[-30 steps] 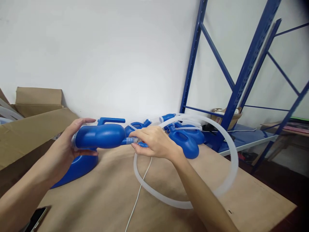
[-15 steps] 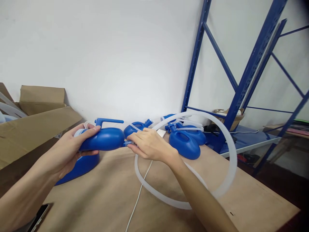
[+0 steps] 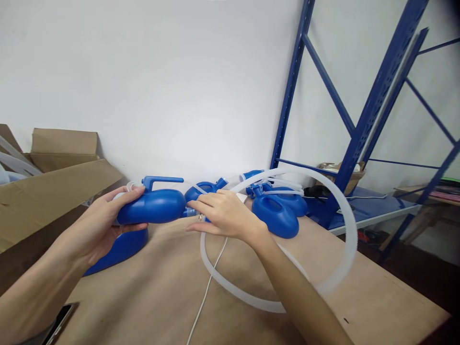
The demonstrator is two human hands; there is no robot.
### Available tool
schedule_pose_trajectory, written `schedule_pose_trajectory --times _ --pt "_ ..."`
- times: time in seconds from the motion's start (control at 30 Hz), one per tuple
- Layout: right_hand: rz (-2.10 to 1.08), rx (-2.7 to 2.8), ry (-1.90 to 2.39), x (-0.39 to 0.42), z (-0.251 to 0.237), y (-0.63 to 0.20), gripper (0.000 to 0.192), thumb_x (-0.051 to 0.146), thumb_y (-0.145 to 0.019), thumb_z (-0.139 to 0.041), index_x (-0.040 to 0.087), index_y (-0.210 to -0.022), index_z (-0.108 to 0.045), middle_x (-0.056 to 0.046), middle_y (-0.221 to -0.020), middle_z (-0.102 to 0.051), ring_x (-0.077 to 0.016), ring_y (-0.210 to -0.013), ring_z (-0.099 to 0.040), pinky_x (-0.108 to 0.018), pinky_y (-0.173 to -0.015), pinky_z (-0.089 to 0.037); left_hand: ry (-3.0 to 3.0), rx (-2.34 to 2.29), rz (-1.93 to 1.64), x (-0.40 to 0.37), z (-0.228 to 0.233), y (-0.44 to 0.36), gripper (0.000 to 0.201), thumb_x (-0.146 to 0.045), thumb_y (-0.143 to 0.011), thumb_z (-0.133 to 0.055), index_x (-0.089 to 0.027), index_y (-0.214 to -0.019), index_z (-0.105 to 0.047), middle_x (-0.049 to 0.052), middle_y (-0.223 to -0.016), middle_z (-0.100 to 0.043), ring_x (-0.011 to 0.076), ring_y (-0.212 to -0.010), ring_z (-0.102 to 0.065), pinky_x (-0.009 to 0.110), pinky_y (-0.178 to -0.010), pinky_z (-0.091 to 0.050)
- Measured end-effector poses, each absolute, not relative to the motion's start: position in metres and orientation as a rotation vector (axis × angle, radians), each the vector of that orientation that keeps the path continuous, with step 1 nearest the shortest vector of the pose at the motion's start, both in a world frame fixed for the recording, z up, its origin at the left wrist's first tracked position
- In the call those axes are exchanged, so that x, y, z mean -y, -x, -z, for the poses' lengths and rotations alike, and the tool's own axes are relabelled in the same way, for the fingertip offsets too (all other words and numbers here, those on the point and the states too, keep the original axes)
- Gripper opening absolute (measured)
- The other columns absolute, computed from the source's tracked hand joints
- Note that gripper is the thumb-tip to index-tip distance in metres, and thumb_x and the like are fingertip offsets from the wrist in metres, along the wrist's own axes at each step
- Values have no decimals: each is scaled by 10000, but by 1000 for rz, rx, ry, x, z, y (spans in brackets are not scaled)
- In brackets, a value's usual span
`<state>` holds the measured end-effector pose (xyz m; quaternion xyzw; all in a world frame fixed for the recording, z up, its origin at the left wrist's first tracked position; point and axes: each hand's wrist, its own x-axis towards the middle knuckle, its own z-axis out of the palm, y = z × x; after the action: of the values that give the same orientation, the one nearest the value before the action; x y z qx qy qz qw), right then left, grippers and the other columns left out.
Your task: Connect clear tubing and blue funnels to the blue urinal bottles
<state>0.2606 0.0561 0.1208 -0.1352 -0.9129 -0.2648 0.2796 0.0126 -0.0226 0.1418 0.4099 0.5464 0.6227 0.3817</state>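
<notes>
My left hand (image 3: 124, 206) is wrapped around a blue rounded plastic urinal head (image 3: 160, 206) with a bar-like lever on top. From its right end sticks a short blue and clear connector (image 3: 189, 212). My right hand (image 3: 230, 214) is beside that connector, thumb and fingers spread apart; a small metal ring and a bit of blue show between them. Behind this hand the joint with the tubing is hidden. A translucent ribbed hose (image 3: 347, 230) loops widely to the right, around my right forearm.
Blue plastic bottles (image 3: 276, 218) with thin hoses lie towards the wall. Another blue piece (image 3: 124, 251) rests under my left hand. An open cardboard box (image 3: 61, 187) stands left, a phone (image 3: 59, 326) near the front. A white cable (image 3: 206, 292) crosses the table; blue shelving (image 3: 355, 143) rises right.
My right thumb and fingers have parted from their pinch at the connector. The hose loop has shifted slightly to the right. My left hand keeps its hold.
</notes>
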Motion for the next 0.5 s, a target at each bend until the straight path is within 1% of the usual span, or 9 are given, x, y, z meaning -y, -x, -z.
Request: schedule_pose_trajectory --times 0.07,0.2,0.3,0.4,0.5 --pt "767 2430 419 -58 -116 -255 531 602 -1059 -440 131 -1048 -684 -57 -836 -738 -173 -714 -683 -311 -627 -365 -1051 -1402 -1586 24 -143 -13 632 -612 -479 -950 -230 -931 -728 19 -1056 -586 186 -889 -570 245 -496 -628" --pt "812 2397 376 -63 -109 -250 595 624 -1077 -347 147 -886 -648 -20 -637 -653 -154 -589 -619 -309 -548 -252 -1089 -1412 -1603 27 -145 -18 608 -614 -494 -932 -215 -896 -713 9 -999 -579 172 -827 -555 217 -445 -582" --pt "791 2401 329 -64 -109 -253 635 660 -1067 -312 155 -838 -622 -10 -591 -615 -145 -549 -582 -300 -524 -205 -1106 -1401 -1687 27 -141 -26 557 -558 -487 -930 -197 -837 -690 2 -931 -567 157 -753 -533 197 -390 -517" --pt "716 2404 335 -61 -113 -257 667 672 -1067 -272 158 -834 -626 -6 -572 -594 -134 -521 -543 -294 -515 -198 -1142 -1304 -1825 26 -134 -36 443 -527 -592 -889 -215 -774 -632 -19 -869 -520 136 -676 -506 190 -370 -463" --pt "610 2404 313 -57 -118 -260 708 662 -1076 -227 156 -809 -644 -5 -551 -576 -124 -497 -505 -291 -514 -216 -1194 -1219 -1907 27 -127 -45 345 -500 -716 -821 -241 -775 -601 -34 -844 -501 120 -600 -497 208 -380 -446"
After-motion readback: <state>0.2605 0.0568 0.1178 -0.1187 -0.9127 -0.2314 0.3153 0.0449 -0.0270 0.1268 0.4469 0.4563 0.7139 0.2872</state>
